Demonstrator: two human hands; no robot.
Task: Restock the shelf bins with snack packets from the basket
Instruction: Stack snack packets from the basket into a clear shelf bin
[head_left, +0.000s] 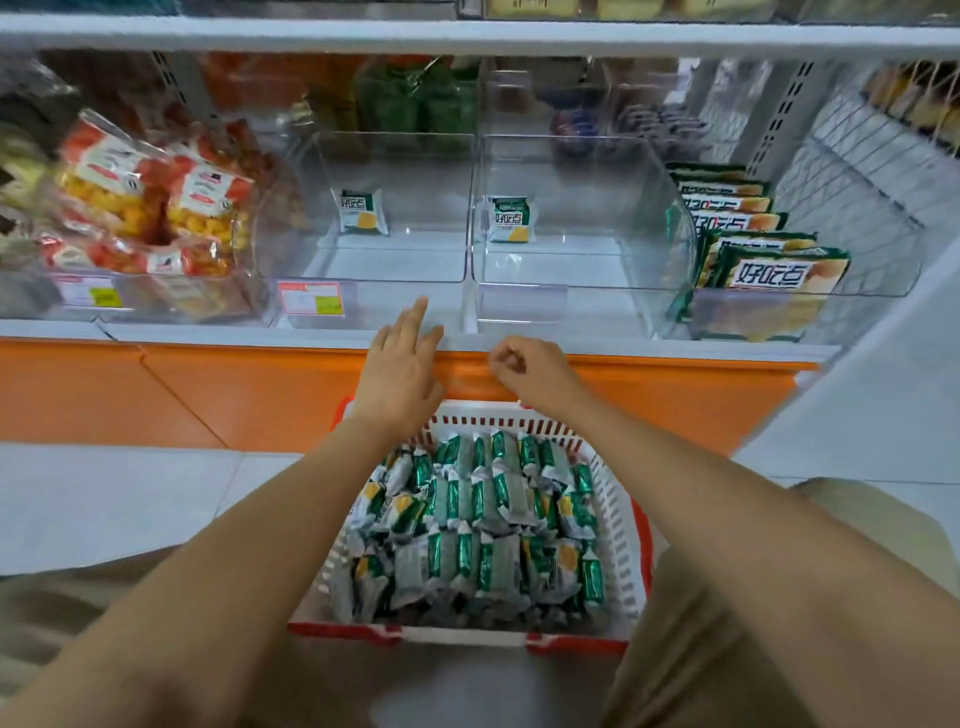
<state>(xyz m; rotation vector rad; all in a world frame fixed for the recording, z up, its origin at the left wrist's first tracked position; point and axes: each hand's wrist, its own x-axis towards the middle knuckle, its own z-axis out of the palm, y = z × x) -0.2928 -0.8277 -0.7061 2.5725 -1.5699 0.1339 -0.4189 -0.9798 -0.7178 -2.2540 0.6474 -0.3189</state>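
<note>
A red and white basket (626, 525) on the floor holds several green and white snack packets (478, 525). Two clear shelf bins stand side by side above it. The left bin (374, 306) holds one packet (363, 210); the right bin (566, 306) holds one packet (510, 219). My left hand (402, 364) hovers with fingers spread at the left bin's front lip, holding nothing. My right hand (532, 371) is loosely curled in front of the right bin, above the basket's far rim; nothing shows in it.
A bin of orange and yellow snack bags (156, 208) stands to the left. Larger green biscuit packs (753, 244) stand in a row to the right. An orange base panel (208, 395) runs below the shelf. My knees flank the basket.
</note>
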